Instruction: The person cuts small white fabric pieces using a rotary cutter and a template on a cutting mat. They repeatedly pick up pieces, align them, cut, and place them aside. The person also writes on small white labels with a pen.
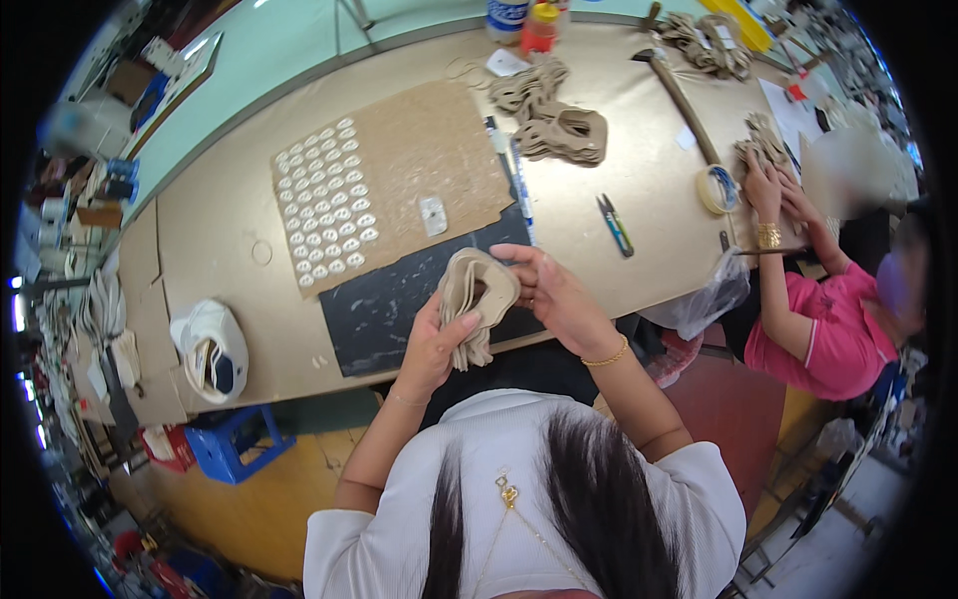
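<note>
My left hand [431, 351] is closed round a small stack of beige fabric pieces [467, 280], its thumb pressed on the front. The pieces are loop-shaped with an opening in the middle, and they are held upright just over the table's near edge. At the stack's right side is my right hand [567, 304], fingers apart and partly bent. Whether its fingertips touch the fabric I cannot tell. Below and behind the stack lies a black mat [374, 324]. On it rests a brown board [409, 140] with rows of small white cut pieces [329, 200] on its left half.
Beyond the board lie more beige fabric loops [564, 135]. Thread snips [615, 228], a tape roll [717, 190] and a long-handled hammer [684, 105] lie to the right. A white cap [210, 349] sits at left. A co-worker in pink [813, 339] handles fabric at right.
</note>
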Tool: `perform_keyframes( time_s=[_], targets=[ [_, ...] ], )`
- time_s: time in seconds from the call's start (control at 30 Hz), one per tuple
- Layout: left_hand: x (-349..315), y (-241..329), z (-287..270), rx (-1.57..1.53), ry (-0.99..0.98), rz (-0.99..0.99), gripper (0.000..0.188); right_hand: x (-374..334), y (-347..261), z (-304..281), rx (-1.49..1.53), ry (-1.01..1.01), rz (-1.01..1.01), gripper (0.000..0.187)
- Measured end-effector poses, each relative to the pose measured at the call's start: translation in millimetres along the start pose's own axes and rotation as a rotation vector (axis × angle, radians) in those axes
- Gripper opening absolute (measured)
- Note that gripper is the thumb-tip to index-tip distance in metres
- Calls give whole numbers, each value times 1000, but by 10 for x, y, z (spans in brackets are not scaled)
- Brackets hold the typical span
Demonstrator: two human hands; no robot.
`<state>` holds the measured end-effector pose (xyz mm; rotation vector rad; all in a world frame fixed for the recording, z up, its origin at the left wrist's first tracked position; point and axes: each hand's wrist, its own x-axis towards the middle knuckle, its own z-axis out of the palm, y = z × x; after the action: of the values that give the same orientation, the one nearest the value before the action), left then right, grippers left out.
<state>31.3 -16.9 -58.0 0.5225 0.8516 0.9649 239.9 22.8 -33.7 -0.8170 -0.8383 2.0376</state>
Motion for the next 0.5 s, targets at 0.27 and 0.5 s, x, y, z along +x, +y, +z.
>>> perform_keyframes(
  time_s=[0.27,0.5],
  targets=[
    [-69,106,45,-49,-20,-21,47,11,-61,66,-90,-9,24,52],
    [-21,-150,12,-771,-240,-207,49,22,-52,77,-249,-20,-28,37]
  ],
)
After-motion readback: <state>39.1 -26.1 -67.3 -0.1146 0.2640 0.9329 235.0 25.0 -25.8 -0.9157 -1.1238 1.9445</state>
